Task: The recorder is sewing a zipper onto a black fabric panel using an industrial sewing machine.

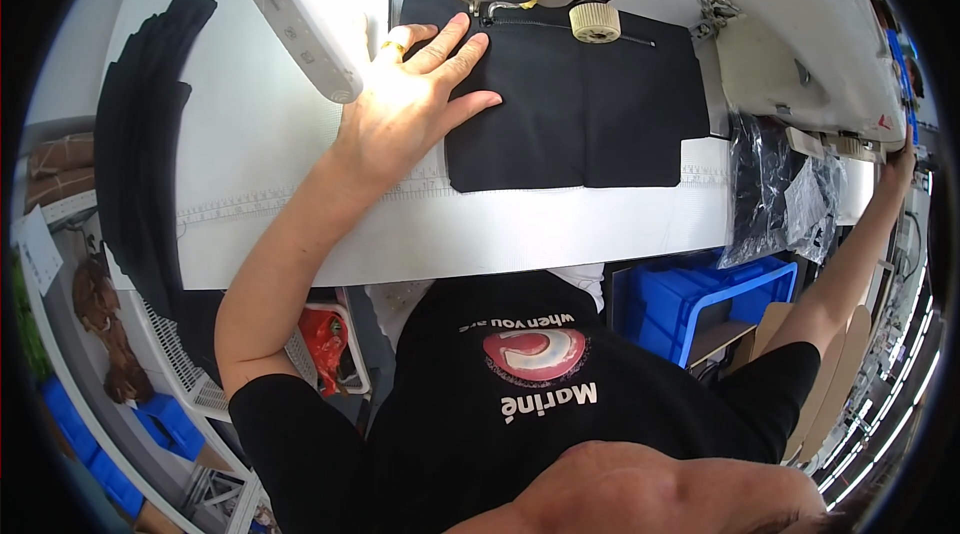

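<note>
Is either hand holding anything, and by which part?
The left hand grips nothing, spread partly over black fabric. The right hand, at the sewing machine: cannot tell.

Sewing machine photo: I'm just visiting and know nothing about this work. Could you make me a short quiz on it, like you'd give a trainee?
1. True or false: the left hand is balled into a fist.
2. The plastic crate beside the person's right side is: A green, B blue, C yellow.
3. Where is the right hand?

Key
1. False: its fingers are spread, with the fingertips on the black fabric.
2. B.
3. At the right-hand end of the sewing machine; whether it grips anything cannot be made out.
</note>
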`<control>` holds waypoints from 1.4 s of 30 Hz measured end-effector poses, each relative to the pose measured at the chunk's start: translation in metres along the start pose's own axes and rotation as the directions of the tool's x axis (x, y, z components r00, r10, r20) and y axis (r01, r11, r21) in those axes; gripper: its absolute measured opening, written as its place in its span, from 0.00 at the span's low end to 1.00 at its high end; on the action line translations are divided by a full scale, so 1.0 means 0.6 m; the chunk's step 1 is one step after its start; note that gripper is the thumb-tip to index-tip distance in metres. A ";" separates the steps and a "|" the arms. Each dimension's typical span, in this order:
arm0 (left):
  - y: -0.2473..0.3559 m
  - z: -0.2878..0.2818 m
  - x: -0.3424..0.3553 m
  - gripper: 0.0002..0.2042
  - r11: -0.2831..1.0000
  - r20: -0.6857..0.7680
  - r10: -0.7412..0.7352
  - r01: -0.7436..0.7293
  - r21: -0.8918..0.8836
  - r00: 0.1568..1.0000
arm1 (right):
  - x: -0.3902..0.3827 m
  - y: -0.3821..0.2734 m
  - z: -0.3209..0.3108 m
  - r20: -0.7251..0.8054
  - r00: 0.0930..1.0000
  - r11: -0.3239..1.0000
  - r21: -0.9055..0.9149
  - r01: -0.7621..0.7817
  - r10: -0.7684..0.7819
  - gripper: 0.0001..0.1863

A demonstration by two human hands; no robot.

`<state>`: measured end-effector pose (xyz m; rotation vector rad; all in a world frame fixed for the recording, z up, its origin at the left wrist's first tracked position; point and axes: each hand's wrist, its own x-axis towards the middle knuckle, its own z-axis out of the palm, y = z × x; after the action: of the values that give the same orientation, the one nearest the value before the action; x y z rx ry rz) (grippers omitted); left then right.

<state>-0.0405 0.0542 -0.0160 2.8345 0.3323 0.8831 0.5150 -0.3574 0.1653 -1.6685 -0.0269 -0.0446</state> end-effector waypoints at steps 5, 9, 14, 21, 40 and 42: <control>-0.004 -0.001 0.002 0.25 1.000 0.022 0.012 -0.012 0.010 1.000 | -0.106 0.104 0.034 -0.071 0.937 0.877 0.336 0.345 -0.341 0.27; -0.007 -0.003 0.007 0.25 0.998 0.041 0.050 -0.052 0.040 0.998 | -0.078 0.063 0.001 -0.100 0.937 0.924 0.164 0.346 -0.334 0.24; -0.003 -0.007 0.009 0.22 0.999 0.027 0.043 -0.043 -0.025 0.999 | 0.021 -0.064 -0.009 0.236 0.849 0.650 -0.558 0.516 -0.472 0.22; -0.014 0.000 0.018 0.24 0.998 0.063 0.024 -0.028 0.065 0.998 | 0.030 -0.065 0.024 0.161 0.966 0.872 -0.418 0.254 -0.205 0.22; -0.014 -0.002 0.022 0.21 0.995 0.088 0.003 -0.011 0.097 0.996 | 0.082 -0.078 -0.014 0.119 0.989 0.936 -0.330 0.123 -0.088 0.24; -0.014 -0.002 0.021 0.22 0.997 0.066 0.009 -0.014 0.074 0.998 | 0.094 -0.080 -0.022 0.111 0.990 0.940 -0.320 0.121 -0.090 0.24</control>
<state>-0.0323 0.0658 -0.0099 2.9291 0.3480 0.7940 0.5688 -0.3664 0.2165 -1.9994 -0.1904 -0.0537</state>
